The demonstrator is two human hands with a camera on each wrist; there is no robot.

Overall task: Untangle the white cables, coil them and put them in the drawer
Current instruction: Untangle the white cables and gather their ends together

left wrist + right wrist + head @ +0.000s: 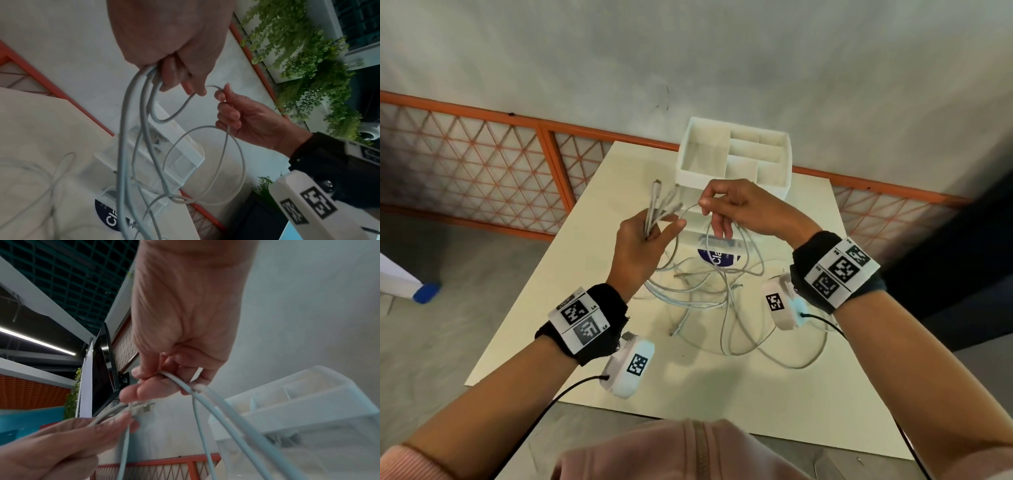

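Our left hand [639, 241] grips a bundle of thin white cables [700, 294], plug ends up; our right hand [736, 205] pinches one strand. The rest trails knotted on the cream tabletop [722, 394]. Risk: pulling hard tightens the knot. Only the left wrist view shows that crossing; the white compartmented drawer unit [736, 154] shows whole only in the head view.
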